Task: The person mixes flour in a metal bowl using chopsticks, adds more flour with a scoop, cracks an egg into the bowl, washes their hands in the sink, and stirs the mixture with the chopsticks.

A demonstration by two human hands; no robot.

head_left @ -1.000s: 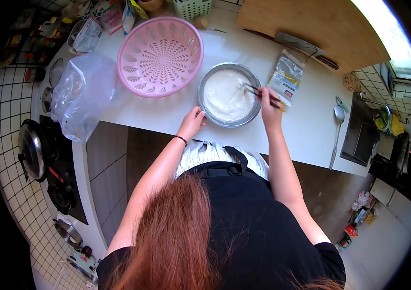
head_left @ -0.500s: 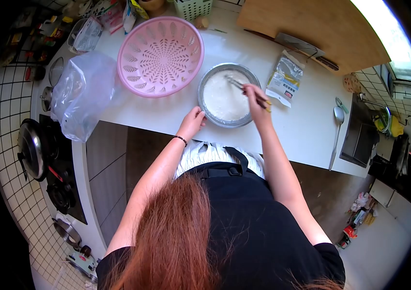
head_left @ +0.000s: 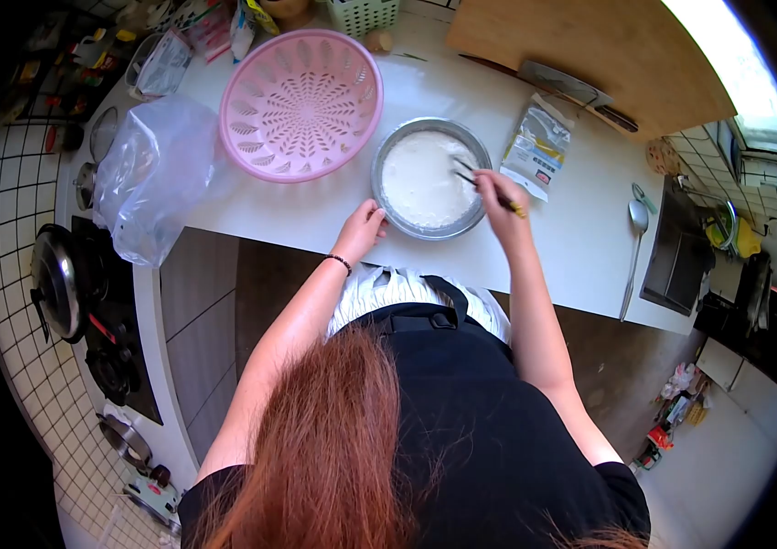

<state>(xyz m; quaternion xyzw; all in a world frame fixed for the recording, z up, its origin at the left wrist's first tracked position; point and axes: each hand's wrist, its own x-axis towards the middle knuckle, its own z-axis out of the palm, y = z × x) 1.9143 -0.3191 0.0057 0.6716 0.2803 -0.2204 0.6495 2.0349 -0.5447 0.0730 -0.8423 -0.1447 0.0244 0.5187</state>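
A round metal bowl (head_left: 435,234) stands on the white counter close to my body, with a white, wet-looking mixture (head_left: 417,183) in it. My right hand (head_left: 504,199) is closed around a pair of dark chopsticks (head_left: 467,170), whose tips dip into the mixture on the right side of the bowl. At the bowl's lower left edge, my left hand (head_left: 364,229) has its fingers curled against the rim. Just right of the bowl lies a silver and yellow packet (head_left: 535,148).
A pink colander (head_left: 301,105) and a clear plastic bag (head_left: 152,174) occupy the left side. A knife (head_left: 571,87) lies by the wooden board (head_left: 589,50) at the back. Right of me are a long-handled spoon (head_left: 636,220) and a sink (head_left: 678,252); a stove (head_left: 118,366) is far left.
My right hand has shifted slightly right, and the chopstick tips have moved from the bowl's upper middle toward its right side. My left hand stays at the rim.
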